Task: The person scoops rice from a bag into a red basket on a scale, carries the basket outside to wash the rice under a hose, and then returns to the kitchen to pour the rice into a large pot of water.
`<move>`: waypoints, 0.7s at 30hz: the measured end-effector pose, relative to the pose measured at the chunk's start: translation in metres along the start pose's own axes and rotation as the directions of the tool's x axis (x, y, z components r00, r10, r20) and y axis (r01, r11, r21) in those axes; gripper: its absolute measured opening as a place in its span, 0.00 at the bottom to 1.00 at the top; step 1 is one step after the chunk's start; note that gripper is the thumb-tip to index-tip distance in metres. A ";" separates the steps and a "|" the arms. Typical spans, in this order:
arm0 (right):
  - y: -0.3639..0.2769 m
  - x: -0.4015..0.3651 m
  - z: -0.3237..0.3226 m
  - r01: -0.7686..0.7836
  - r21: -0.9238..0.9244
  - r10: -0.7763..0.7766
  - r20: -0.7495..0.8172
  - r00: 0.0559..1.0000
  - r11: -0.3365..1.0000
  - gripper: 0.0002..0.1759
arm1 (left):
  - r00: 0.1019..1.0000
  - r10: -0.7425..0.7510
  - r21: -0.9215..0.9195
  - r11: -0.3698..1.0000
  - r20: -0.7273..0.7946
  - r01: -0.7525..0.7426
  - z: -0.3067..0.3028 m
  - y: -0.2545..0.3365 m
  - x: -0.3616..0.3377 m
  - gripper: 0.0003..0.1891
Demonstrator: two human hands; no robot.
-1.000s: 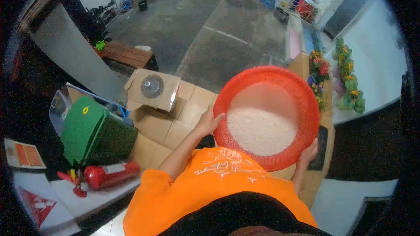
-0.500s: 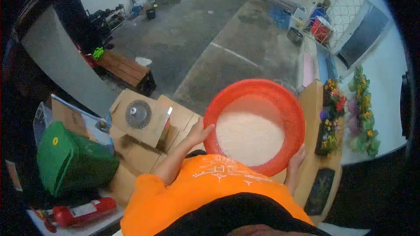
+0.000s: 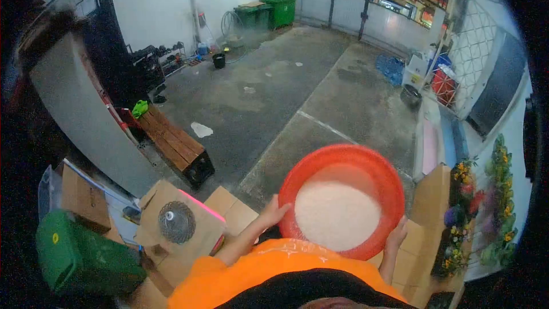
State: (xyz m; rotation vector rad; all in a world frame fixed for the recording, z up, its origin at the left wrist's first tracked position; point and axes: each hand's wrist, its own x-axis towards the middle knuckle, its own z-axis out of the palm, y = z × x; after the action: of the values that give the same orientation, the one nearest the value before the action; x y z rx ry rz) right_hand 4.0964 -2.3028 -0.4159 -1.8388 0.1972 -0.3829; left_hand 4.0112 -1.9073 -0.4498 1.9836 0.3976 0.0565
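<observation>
Head view: I hold a round red plastic basket [image 3: 343,150] in front of my chest, out over the near edge of the grey concrete floor [image 3: 269,97]. It is wide and shallow with a smooth, thick rim. White rice [image 3: 336,215] lies in a broad, even heap across its bottom, towards the near side, and the far inner wall shows bare above it. My left hand [image 3: 274,213] is closed against the rim on the left, and my right hand [image 3: 396,237] clasps the rim at the near right. A cardboard box [image 3: 191,243] and a green bin [image 3: 80,257] sit to the near left. Flowers [image 3: 463,217] stand on the right.
</observation>
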 end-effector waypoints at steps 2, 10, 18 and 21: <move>0.029 0.029 0.055 0.154 -0.126 -0.159 -0.025 0.987 0.980 0.27 | 0.996 -0.062 -0.025 0.998 0.065 0.064 0.004 -0.061 0.068 0.30; 0.020 0.158 0.250 0.194 -0.176 -0.164 0.175 0.971 0.965 0.26 | 0.994 0.026 -0.126 0.991 -0.108 -0.040 -0.024 -0.141 0.251 0.30; 0.091 0.311 0.468 0.348 -0.015 -0.319 0.367 0.874 0.937 0.25 | 0.941 -0.073 -0.210 0.978 -0.331 0.002 -0.026 -0.194 0.439 0.26; 0.147 0.406 0.557 0.298 0.096 -0.311 0.398 0.863 0.950 0.24 | 0.906 -0.033 -0.140 0.990 -0.422 -0.029 -0.009 -0.217 0.537 0.26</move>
State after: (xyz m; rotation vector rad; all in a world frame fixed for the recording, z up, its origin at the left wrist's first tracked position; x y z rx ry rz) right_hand 4.6833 -1.9797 -0.6348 -1.8772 -0.3940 -0.2063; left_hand 4.4610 -1.6547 -0.7128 1.8206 0.6571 0.5095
